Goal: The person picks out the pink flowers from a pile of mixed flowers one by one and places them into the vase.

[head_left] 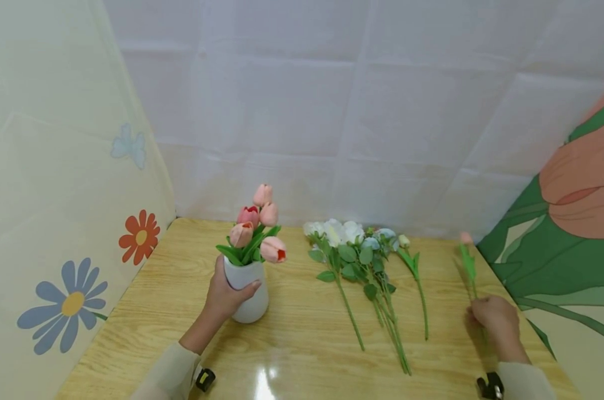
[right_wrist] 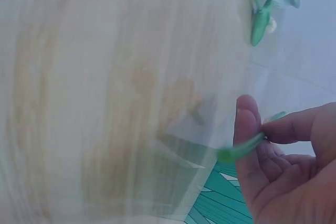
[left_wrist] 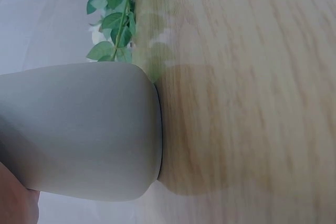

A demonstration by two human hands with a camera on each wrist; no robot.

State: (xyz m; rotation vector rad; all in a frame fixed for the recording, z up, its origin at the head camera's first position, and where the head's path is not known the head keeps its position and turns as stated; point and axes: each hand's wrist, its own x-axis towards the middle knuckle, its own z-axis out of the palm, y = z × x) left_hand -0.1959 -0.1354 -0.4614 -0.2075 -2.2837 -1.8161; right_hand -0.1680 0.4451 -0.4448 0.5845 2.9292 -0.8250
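Observation:
A white vase [head_left: 250, 303] stands upright on the table at the left, with several pink tulips [head_left: 241, 234] in it. My left hand [head_left: 228, 291] grips the vase near its top, thumb across the front. In the left wrist view the vase [left_wrist: 84, 129] has its base on the wood. At the far right, my right hand [head_left: 497, 319] holds one pink tulip [head_left: 468, 264] by its stem, bloom pointing away. The right wrist view shows the green stem [right_wrist: 239, 149] pinched between the thumb and fingers of the right hand [right_wrist: 278, 166].
White flowers [head_left: 334, 232], pale blue flowers [head_left: 382, 238] with leafy stems, and a single white tulip [head_left: 404, 241] lie side by side on the wooden table [head_left: 302, 333]. A white cloth [head_left: 332, 111] hangs behind; printed floral panels flank both sides.

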